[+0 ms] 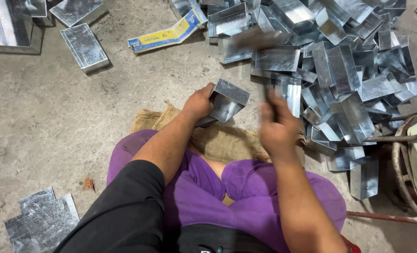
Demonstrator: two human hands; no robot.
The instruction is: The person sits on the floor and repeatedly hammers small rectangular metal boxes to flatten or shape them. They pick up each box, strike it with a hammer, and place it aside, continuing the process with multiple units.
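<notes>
Sheet-metal box [228, 100], galvanised, rectangular, open at one end; held off the burlap sack [218, 140] just above the person's knees. Left hand [198, 104] closed around its near end, fingers wrapped over the edge. Right hand [278, 129] clenched on the handle of a hammer [260, 40], which is raised and blurred; its head hangs above the box and in front of the heap of finished boxes [339, 79].

Orientation: long axis runs from the left hand up and to the right, tilted; the far corner points toward the heap, and a broad face is turned up toward the hammer.

Risks, as judged: the left fingers lie close to where a blow would land, so a stray swing could strike them. The box is steadied by one hand only; a glancing hit could twist it loose or dent the wall. Cut metal edges could nick the gripping palm.

Nearby: flat sheet blanks [42, 220] on the concrete floor [54, 122]; yellow-and-blue carton [164, 33].
</notes>
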